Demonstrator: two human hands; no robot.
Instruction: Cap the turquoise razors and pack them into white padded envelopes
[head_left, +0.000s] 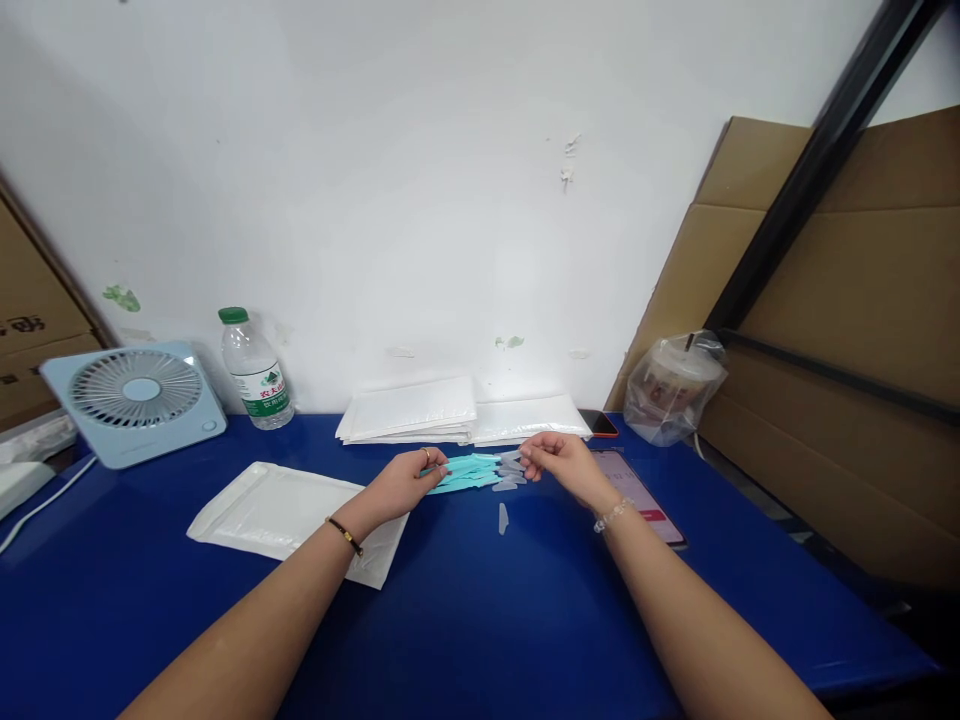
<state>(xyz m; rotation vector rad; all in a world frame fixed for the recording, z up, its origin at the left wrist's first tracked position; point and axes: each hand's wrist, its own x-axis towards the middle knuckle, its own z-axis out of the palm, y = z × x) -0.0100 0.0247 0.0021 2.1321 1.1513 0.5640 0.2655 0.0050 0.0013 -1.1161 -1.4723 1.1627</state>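
Observation:
My left hand (409,482) is closed around the near ends of a bunch of turquoise sticks (474,471), which look like eyebrow razors. Translucent blade caps (513,470) fan out at their right ends. My right hand (559,465) pinches one of these caps between thumb and fingers; its other fingers are curled. A loose translucent cap (503,518) lies on the blue table (480,620) just below the bunch. Under my left wrist is a white padded envelope (281,510), partly covered by the forearm.
White padded envelopes (409,410) are stacked against the wall, with another envelope (529,418) beside them. A pale blue fan (139,400) and a water bottle (257,375) stand left. To the right are a phone (637,490), a dark phone (602,424) and a bagged cup (671,390).

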